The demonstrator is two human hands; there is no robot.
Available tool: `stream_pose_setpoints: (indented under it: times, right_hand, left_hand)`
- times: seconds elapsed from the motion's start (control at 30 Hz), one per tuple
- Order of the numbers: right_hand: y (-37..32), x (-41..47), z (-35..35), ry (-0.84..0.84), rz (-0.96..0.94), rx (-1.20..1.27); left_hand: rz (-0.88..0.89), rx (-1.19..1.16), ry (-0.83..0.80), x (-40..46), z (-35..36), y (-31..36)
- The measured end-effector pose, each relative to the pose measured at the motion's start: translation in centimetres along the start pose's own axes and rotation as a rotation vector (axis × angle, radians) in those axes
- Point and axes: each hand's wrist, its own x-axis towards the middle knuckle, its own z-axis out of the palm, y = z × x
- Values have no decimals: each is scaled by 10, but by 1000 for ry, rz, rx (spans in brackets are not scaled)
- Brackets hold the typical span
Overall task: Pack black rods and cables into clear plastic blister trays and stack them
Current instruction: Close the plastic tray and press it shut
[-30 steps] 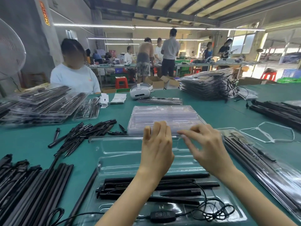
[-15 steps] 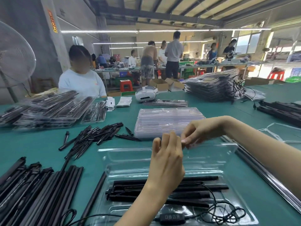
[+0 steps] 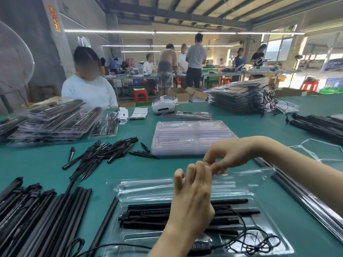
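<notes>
Clear plastic tray: blister tray (image 3: 274,236) lies on the green table (image 3: 46,164) directly before the person, its hinged lid (image 3: 148,188) raised on the far side
Black rods: a bundle (image 3: 148,214) lies lengthwise in the tray's near half
Cable: black cable (image 3: 250,242) coiled loosely at the tray's right end, with an inline controller (image 3: 201,245) near the front edge
Left hand: left hand (image 3: 193,197) held above the rods, fingers raised and slightly spread, tips meeting the right hand's fingers; whether it grips the lid cannot be told
Right hand: right hand (image 3: 228,154) reaches in from the right, fingers curled down and pinching at the lid's far edge
Empty trays: a stack of clear trays (image 3: 189,136) sits just beyond the hands
Loose stock: long black rods (image 3: 37,219) heaped at near left; short black pieces (image 3: 104,153) scattered beyond them
Packed trays: piles at far left (image 3: 52,123) and far right (image 3: 239,97)
Other items: white headset (image 3: 164,106) on the table
</notes>
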Motion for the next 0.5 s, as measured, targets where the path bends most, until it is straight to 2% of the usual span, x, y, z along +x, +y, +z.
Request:
stream_pose_setpoints:
  times: [0.17,0.5]
  right_hand:
    - [-6,-9,10,157,0,-237]
    - [3,0,15,251,101,-210]
  left_hand:
    - [15,-11,6,6,-4,0]
    - [116,-34,29,19,-1,-6]
